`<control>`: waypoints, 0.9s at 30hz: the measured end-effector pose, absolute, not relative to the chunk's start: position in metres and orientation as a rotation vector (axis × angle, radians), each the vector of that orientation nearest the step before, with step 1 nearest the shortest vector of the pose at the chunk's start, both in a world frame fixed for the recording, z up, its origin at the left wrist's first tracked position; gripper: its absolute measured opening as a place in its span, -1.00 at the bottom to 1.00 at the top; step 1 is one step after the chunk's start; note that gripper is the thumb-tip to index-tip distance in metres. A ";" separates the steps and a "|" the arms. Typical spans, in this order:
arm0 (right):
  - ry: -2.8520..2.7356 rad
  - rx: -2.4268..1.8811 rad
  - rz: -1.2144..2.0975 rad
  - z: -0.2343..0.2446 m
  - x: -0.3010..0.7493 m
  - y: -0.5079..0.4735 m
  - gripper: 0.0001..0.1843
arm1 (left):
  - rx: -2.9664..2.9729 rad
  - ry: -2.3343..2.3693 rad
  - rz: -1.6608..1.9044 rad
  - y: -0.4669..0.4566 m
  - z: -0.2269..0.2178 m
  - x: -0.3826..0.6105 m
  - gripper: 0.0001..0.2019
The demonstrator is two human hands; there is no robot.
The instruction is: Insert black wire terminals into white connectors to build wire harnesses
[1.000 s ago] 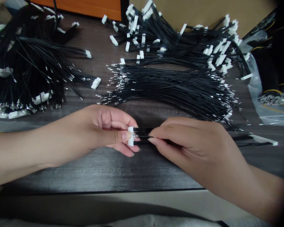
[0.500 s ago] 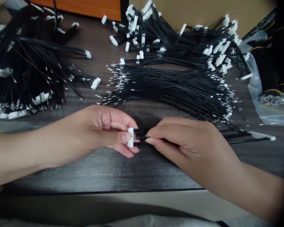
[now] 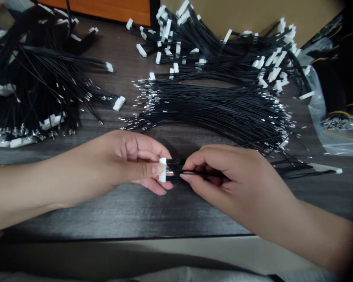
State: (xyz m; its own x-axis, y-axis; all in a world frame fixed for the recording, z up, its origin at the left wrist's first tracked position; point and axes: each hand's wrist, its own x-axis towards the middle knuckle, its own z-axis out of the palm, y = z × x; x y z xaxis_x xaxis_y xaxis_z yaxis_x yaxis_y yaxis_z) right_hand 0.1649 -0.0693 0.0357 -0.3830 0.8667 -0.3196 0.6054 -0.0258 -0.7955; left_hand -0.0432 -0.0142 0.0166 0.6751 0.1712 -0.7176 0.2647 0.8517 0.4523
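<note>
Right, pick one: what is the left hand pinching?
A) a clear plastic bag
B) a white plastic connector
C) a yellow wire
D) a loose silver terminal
B. The left hand has its thumb pressed against the white plastic connector, and black wires run from that connector into the right hand.

Wires [image 3: 176, 167] hidden within right hand [image 3: 241, 176]
</note>
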 end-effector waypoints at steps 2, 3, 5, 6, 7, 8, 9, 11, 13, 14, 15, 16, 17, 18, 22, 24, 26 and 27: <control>-1.965 -1.537 1.389 0.036 0.165 -0.069 -0.93 | 0.566 0.841 -0.056 -0.014 0.016 -0.044 -0.95; -1.956 -1.531 1.393 0.036 0.165 -0.069 -0.92 | 0.569 0.842 -0.057 -0.015 0.016 -0.044 -0.95; -1.923 -1.516 1.404 0.035 0.163 -0.069 -0.91 | 0.577 0.848 -0.058 -0.016 0.015 -0.044 -0.95; -1.899 -1.512 1.417 0.035 0.162 -0.069 -0.91 | 0.581 0.854 -0.059 -0.016 0.015 -0.044 -0.95; -1.873 -1.505 1.440 0.034 0.161 -0.069 -0.90 | 0.582 0.862 -0.059 -0.016 0.015 -0.044 -0.94; -1.847 -1.500 1.469 0.033 0.160 -0.069 -0.90 | 0.580 0.875 -0.060 -0.017 0.015 -0.044 -0.94; -1.826 -1.499 1.497 0.033 0.159 -0.070 -0.89 | 0.576 0.884 -0.064 -0.017 0.015 -0.044 -0.94; -1.806 -1.510 1.523 0.032 0.157 -0.070 -0.88 | 0.571 0.895 -0.071 -0.018 0.015 -0.043 -0.94; -1.811 -1.519 1.520 0.031 0.157 -0.070 -0.87 | 0.570 0.900 -0.076 -0.018 0.015 -0.043 -0.93; -1.820 -1.517 1.508 0.031 0.157 -0.070 -0.87 | 0.572 0.901 -0.075 -0.018 0.015 -0.043 -0.93; -1.836 -1.506 1.495 0.031 0.158 -0.070 -0.88 | 0.574 0.901 -0.075 -0.018 0.015 -0.043 -0.93; -1.860 -1.494 1.479 0.031 0.159 -0.071 -0.90 | 0.573 0.901 -0.073 -0.018 0.015 -0.044 -0.92; -1.891 -1.487 1.457 0.031 0.160 -0.071 -0.92 | 0.574 0.894 -0.071 -0.018 0.016 -0.044 -0.92; -1.927 -1.482 1.426 0.032 0.161 -0.071 -0.94 | 0.576 0.886 -0.068 -0.017 0.016 -0.044 -0.92; -2.090 -1.455 1.224 0.033 0.166 -0.073 -0.92 | 0.555 0.878 -0.057 -0.016 0.017 -0.043 -0.95; -2.153 -1.422 1.128 0.032 0.169 -0.073 -0.92 | 0.538 0.884 -0.057 -0.015 0.018 -0.043 -0.94; -2.238 -1.377 1.062 0.030 0.171 -0.074 -0.88 | 0.534 0.884 -0.063 -0.015 0.018 -0.044 -0.92; -2.290 -1.341 1.037 0.029 0.172 -0.074 -0.86 | 0.531 0.883 -0.065 -0.015 0.018 -0.044 -0.91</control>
State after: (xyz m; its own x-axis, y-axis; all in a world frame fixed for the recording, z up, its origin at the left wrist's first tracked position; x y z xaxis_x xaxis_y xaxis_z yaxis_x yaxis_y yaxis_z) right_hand 0.1722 -0.0741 0.0293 -0.5238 0.8455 -0.1039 0.6358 0.3069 -0.7082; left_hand -0.0439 -0.0146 0.0175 0.6414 0.1600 -0.7504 0.2686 0.8693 0.4150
